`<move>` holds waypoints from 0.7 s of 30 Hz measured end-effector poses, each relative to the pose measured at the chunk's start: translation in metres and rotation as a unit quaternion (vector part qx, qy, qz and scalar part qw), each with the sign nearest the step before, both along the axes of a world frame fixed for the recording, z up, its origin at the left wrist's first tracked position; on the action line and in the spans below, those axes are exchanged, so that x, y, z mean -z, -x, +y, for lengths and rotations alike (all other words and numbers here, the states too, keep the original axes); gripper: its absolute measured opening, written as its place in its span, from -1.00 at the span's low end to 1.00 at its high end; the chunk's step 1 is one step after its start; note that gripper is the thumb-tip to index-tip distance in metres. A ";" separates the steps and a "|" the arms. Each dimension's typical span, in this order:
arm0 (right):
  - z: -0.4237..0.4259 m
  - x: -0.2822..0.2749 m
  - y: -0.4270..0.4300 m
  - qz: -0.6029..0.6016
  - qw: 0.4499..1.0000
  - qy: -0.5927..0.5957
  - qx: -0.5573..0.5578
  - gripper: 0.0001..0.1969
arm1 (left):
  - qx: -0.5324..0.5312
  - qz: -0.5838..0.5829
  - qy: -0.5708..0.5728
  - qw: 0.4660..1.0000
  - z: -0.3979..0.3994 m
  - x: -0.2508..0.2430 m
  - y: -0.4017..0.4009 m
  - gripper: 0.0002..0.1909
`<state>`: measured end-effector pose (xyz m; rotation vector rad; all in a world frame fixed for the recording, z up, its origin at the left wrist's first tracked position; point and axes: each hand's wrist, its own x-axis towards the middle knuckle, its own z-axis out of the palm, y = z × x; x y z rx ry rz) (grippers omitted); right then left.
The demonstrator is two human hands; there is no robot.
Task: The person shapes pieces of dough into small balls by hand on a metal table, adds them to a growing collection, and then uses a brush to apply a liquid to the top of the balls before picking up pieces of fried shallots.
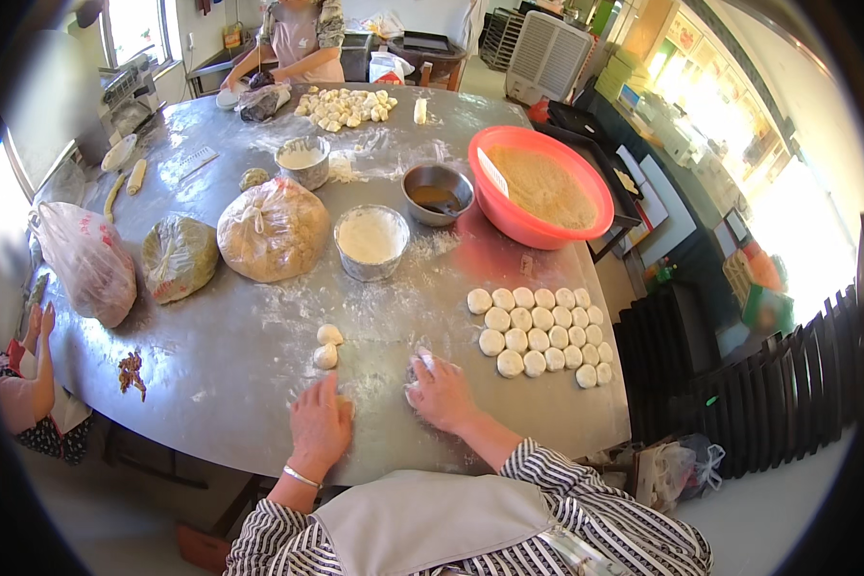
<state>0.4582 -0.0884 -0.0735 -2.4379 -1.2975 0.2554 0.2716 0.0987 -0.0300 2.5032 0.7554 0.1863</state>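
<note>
My left hand [320,421] rests low over the floured metal table [259,432], its fingertips just below two round dough balls [327,356] that lie one above the other. Under its palm and thumb a bit of pale dough seems to show, mostly hidden. My right hand [439,392] lies palm down on the table to the right, fingers curled; what is under it cannot be seen. Farther right, several flattened dough rounds [538,339] sit in close rows. A metal bowl of white flour [371,241] stands ahead of my hands.
A red plastic basin [597,234] of brown crumbly filling and a steel bowl [438,193] of dark liquid stand beyond the rounds. Bagged dough [273,230] lies ahead left. Small dough pieces [345,108] are heaped at the far side. People work at the far edge and at the left edge.
</note>
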 end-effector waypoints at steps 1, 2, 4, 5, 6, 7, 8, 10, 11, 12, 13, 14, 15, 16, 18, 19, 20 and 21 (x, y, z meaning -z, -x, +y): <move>-0.009 0.003 -0.002 -0.042 0.999 -0.001 0.000 -0.44 | 0.003 0.003 0.000 1.000 0.003 0.000 0.002 -0.39; -0.017 0.005 -0.002 -0.083 0.997 -0.002 0.000 -0.56 | -0.035 0.053 0.057 0.996 0.005 0.000 0.005 -0.43; -0.018 -0.014 0.004 -0.004 1.000 0.003 0.007 -0.62 | -0.074 0.110 0.111 0.985 0.010 -0.003 0.004 -0.47; -0.021 -0.020 0.007 0.073 0.997 0.012 0.015 -0.67 | -0.043 0.129 0.168 0.976 0.012 -0.006 0.000 -0.49; -0.024 -0.020 0.006 0.083 0.996 0.017 0.021 -0.67 | -0.013 0.148 0.226 0.963 0.013 -0.007 -0.005 -0.52; -0.029 -0.021 0.009 0.050 0.999 -0.008 -0.013 -0.66 | -0.010 0.164 0.232 0.959 0.007 -0.008 -0.005 -0.52; -0.035 -0.020 0.013 0.019 0.998 -0.028 -0.047 -0.66 | 0.063 0.048 0.133 0.988 -0.005 -0.005 -0.002 -0.56; -0.039 -0.036 0.022 -0.066 0.980 -0.083 -0.167 -0.61 | 0.160 -0.094 0.005 0.983 -0.022 -0.013 0.019 -0.65; -0.042 -0.030 0.023 -0.057 0.978 -0.094 -0.178 -0.59 | 0.155 -0.096 0.012 0.983 -0.023 -0.011 0.021 -0.71; -0.045 -0.024 0.027 -0.036 0.981 -0.108 -0.155 -0.58 | 0.158 -0.099 0.021 0.982 -0.026 -0.006 0.019 -0.76; -0.050 -0.022 0.032 -0.016 0.984 -0.123 -0.131 -0.57 | 0.121 -0.103 0.043 0.986 -0.026 0.002 0.016 -0.81; -0.047 -0.021 0.032 0.000 0.987 -0.143 -0.078 -0.57 | 0.082 -0.108 0.063 0.989 -0.025 0.009 0.015 -0.85; -0.046 -0.019 0.027 -0.010 0.991 -0.135 -0.024 -0.57 | 0.047 -0.147 0.070 0.986 -0.024 0.015 0.005 -0.88; -0.041 -0.018 0.023 -0.026 0.991 -0.130 0.030 -0.57 | 0.040 -0.156 0.027 0.987 -0.021 0.019 -0.007 -0.88; -0.016 -0.013 0.023 -0.032 0.992 -0.115 0.037 -0.56 | 0.020 -0.154 -0.025 0.988 -0.018 0.026 -0.015 -0.87; -0.009 -0.012 0.018 -0.059 0.992 -0.099 0.059 -0.55 | 0.035 -0.139 -0.054 0.988 -0.021 0.026 -0.024 -0.86; -0.002 -0.006 0.017 -0.054 0.992 -0.098 0.057 -0.55 | 0.050 -0.124 -0.083 0.987 -0.023 0.027 -0.029 -0.85; 0.004 0.001 0.017 -0.084 0.992 -0.082 0.055 -0.53 | 0.049 -0.121 -0.081 0.988 -0.025 0.032 -0.034 -0.85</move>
